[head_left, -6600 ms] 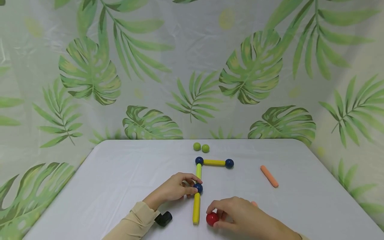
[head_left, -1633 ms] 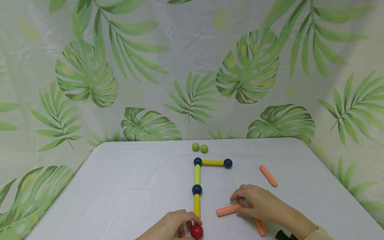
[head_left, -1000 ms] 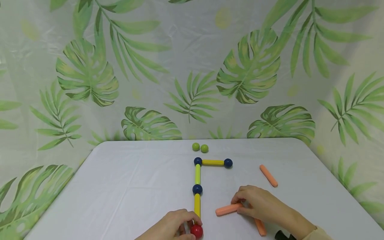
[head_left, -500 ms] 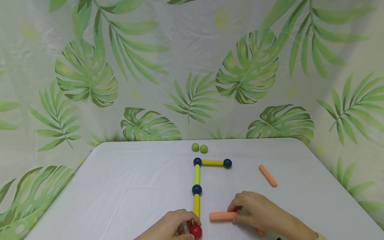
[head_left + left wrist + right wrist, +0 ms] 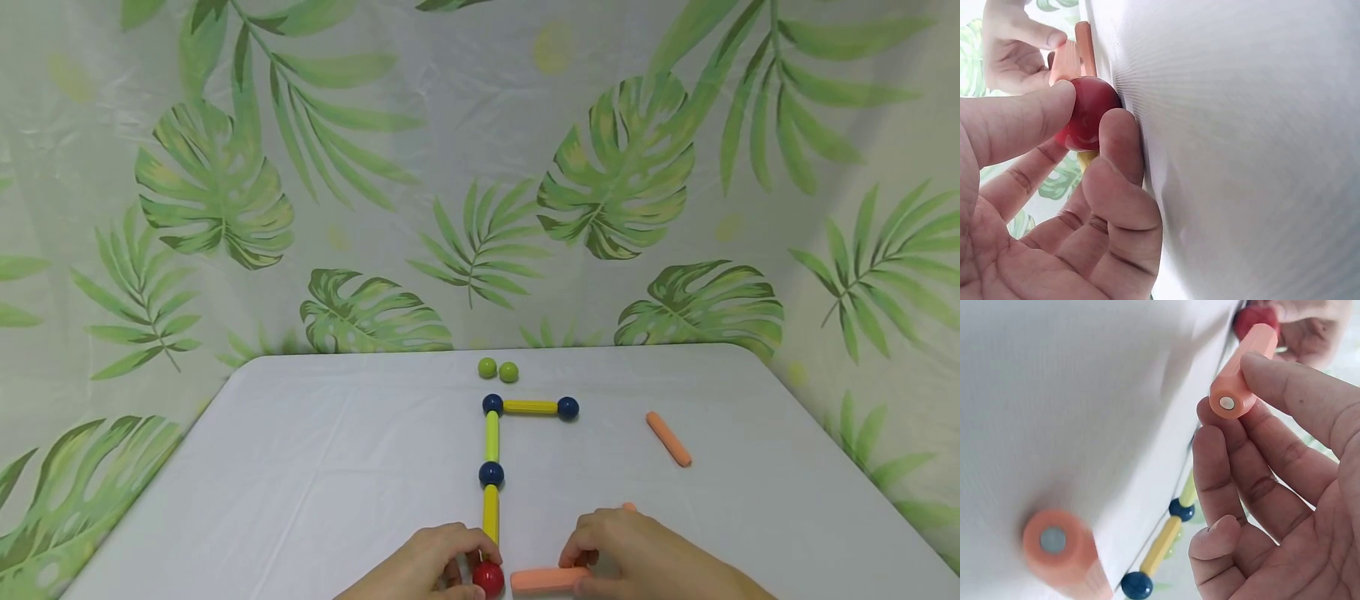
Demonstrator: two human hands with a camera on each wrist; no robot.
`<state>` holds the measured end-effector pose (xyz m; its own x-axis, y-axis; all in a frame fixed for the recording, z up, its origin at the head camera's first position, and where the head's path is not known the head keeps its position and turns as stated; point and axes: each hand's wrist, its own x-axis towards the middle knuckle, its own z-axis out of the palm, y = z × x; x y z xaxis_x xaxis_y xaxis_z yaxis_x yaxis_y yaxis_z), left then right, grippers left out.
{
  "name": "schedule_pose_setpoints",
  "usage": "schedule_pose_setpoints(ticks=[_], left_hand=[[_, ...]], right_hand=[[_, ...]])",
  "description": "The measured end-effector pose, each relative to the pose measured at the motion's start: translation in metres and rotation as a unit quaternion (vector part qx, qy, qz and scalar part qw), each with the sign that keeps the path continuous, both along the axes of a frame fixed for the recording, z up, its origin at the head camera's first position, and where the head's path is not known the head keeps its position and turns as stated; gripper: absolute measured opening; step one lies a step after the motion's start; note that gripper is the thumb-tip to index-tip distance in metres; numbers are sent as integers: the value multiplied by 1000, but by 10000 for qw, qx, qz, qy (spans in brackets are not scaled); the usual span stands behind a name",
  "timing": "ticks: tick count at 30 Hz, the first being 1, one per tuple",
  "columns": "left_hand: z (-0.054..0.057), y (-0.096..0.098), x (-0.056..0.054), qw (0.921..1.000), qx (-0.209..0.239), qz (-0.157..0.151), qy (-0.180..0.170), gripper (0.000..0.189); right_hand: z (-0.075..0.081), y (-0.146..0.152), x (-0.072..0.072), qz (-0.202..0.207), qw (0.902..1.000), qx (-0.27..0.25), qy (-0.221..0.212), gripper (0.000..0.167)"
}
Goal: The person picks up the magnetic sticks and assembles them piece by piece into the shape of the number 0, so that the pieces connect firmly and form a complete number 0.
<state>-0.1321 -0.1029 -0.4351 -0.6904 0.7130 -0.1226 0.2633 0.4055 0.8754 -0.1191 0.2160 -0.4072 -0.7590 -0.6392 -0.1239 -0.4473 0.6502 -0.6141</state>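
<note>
My left hand [image 5: 431,565] pinches a red ball [image 5: 489,579] at the near end of a yellow magnetic stick [image 5: 491,510]. From there a line runs away from me: a navy ball [image 5: 491,474], a lime stick [image 5: 492,435], another navy ball [image 5: 492,405]. A second yellow stick [image 5: 530,407] branches right to a third navy ball [image 5: 567,407]. My right hand [image 5: 645,560] pinches an orange magnetic stick [image 5: 542,581] by its right end, between thumb and fingers. Its left end points at the red ball, very close. A round metal tip shows on the held end [image 5: 1227,403] in the right wrist view.
Two green balls [image 5: 498,370] sit near the table's far edge. One loose orange stick [image 5: 668,439] lies at the right. Another orange stick [image 5: 629,506] is mostly hidden behind my right hand. A leaf-print curtain [image 5: 480,167] hangs behind the white table [image 5: 337,467].
My left hand went from the middle navy ball to the red ball, now at the yellow stick's end. My right hand released that ball, took an orange stick, levelled it and brought it left and nearer.
</note>
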Motion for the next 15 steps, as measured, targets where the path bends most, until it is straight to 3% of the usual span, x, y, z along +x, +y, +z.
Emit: schedule_pose_setpoints(ticks=[9,15], left_hand=[[-1,0,0,10000,-12,4,-5,25],[0,0,0,10000,-42,-2,3,25]], right_hand=[[-3,-6,5,-3,9982,-257,-533,7],[-6,-8,4,128,9988,-96,-455,13]])
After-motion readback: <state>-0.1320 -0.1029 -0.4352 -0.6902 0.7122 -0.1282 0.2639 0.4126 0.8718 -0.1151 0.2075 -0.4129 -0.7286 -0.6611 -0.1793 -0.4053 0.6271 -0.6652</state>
